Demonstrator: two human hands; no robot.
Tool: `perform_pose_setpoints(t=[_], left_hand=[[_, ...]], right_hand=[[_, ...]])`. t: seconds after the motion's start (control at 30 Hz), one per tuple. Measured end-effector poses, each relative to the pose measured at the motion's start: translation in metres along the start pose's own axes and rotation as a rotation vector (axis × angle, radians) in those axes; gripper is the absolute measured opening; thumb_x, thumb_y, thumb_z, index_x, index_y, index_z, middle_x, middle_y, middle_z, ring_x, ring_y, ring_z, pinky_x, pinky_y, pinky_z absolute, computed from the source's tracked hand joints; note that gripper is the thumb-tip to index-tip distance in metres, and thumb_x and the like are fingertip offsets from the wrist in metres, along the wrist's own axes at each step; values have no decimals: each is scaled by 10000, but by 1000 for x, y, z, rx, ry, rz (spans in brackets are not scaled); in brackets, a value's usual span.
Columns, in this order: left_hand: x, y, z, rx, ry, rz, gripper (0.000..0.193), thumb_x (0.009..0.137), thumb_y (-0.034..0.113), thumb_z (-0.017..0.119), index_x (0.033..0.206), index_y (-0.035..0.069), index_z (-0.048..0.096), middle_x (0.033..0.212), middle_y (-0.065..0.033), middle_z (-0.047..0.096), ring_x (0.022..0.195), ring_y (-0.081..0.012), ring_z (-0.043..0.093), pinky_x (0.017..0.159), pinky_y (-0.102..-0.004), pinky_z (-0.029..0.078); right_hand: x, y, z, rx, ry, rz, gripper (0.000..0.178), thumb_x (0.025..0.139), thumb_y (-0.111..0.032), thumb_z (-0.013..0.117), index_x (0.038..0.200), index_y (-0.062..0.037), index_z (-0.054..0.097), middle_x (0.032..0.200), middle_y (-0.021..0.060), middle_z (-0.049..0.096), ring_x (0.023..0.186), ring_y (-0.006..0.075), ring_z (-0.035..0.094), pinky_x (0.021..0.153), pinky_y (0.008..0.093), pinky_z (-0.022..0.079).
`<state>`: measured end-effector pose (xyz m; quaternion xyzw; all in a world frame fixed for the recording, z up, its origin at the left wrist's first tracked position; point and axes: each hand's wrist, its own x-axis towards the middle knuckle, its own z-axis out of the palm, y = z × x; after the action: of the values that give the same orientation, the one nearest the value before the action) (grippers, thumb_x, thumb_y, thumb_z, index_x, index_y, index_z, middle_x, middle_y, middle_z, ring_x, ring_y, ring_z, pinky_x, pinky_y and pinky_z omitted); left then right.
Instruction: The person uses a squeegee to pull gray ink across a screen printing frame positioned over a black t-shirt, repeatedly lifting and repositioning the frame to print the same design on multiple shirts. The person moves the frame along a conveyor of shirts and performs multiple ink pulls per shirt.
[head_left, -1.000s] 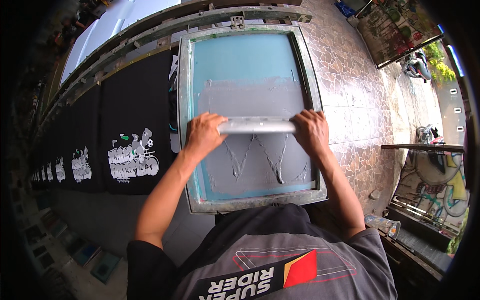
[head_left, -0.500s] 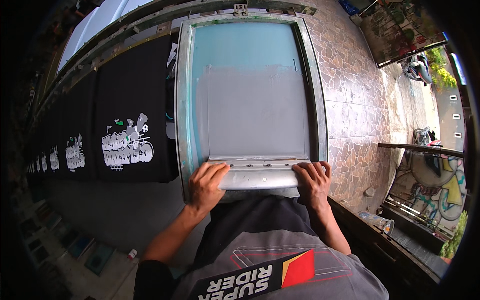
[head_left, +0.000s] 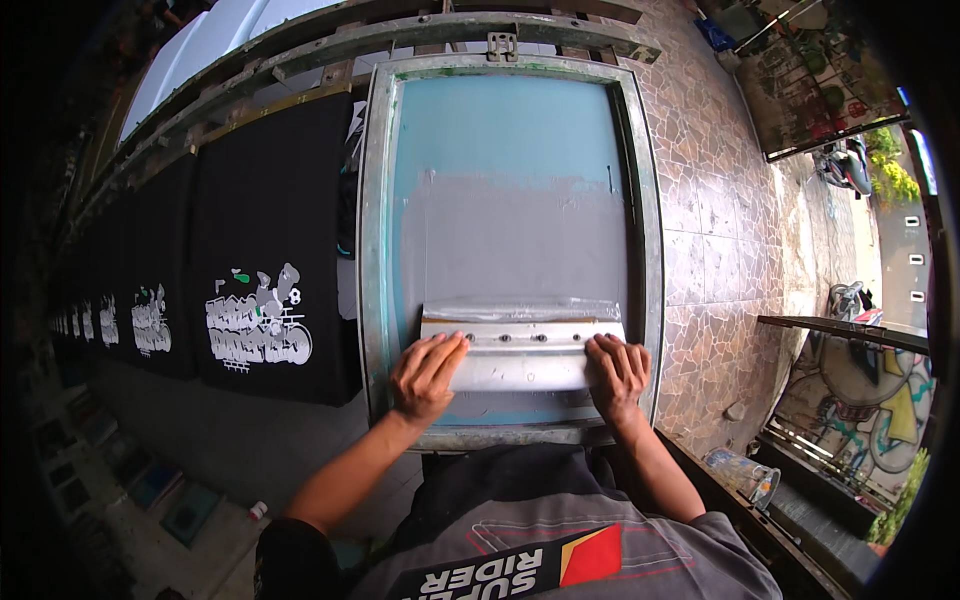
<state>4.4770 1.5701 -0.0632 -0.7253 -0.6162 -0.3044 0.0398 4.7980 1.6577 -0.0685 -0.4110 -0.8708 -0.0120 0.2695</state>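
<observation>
A wide silver squeegee point(head_left: 525, 365) lies across the near part of a framed printing screen point(head_left: 655, 250). My left hand point(head_left: 428, 377) grips its left end, with the fingers over the top edge. At the other end, my right hand point(head_left: 617, 377) is closed on it the same way. Grey ink point(head_left: 520, 235) coats the middle of the mesh, and a light ridge of ink point(head_left: 530, 308) lies along the squeegee's far edge. Bare blue-green mesh point(head_left: 500, 120) shows at the far end. Whatever is under the screen is hidden.
To the left, black fabric panels point(head_left: 270, 180) with white and grey prints point(head_left: 258, 315) stand in a row. A metal rail point(head_left: 420, 32) with a hinge clamp point(head_left: 502, 45) runs behind the screen. Stone-patterned floor point(head_left: 705, 350) and a bucket point(head_left: 742, 475) are on the right.
Both hands and the squeegee have moved away from the screen's near edge, farther onto the mesh. Blue-green mesh now shows on the near side of the squeegee. The view has shifted slightly.
</observation>
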Motion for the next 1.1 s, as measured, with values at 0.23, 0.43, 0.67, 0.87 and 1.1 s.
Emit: perform_pose_setpoints(t=[0.23, 0.43, 0.67, 0.87, 1.1], left_hand=[[119, -63, 13, -80, -160, -26, 311, 764, 78, 871, 1072, 70, 828, 1110, -74, 824, 970, -282, 772, 847, -400, 621], [206, -60, -43, -97, -522, -190, 470, 736, 402, 982, 965, 26, 819, 814, -187, 770, 813, -376, 771, 773, -465, 601], [0, 33, -92, -203, -326, -110, 517, 628, -9, 881, 1137, 67, 831, 1125, -68, 816, 1017, -265, 736, 865, -389, 625], [-80, 61, -73, -163, -217, -99, 350, 784, 92, 749, 1119, 39, 836, 1154, -66, 815, 999, -265, 747, 880, -401, 606], [-35, 23, -23, -54, -49, -24, 309, 835, -27, 735, 1111, 56, 846, 1162, -63, 822, 1006, -270, 759, 929, -408, 619]], right_hand=[[129, 63, 22, -20, -151, -39, 256, 820, -70, 795, 1072, -116, 803, 1045, 61, 782, 975, 232, 708, 919, 396, 510], [201, 74, -28, -36, -513, -1, 275, 752, -117, 830, 1025, -87, 815, 951, 98, 791, 888, 302, 748, 990, 446, 518], [4, -29, -98, 72, -367, -55, 325, 873, -117, 726, 1193, -136, 776, 1053, 46, 715, 1016, 247, 678, 1098, 484, 444], [-72, -51, -92, 46, -364, 28, 472, 861, -175, 674, 1325, -161, 755, 1253, 39, 717, 1138, 226, 683, 1068, 473, 459], [-31, -20, -27, 24, -79, -2, 347, 854, -111, 717, 1189, -92, 804, 1189, 70, 789, 1065, 258, 752, 915, 414, 520]])
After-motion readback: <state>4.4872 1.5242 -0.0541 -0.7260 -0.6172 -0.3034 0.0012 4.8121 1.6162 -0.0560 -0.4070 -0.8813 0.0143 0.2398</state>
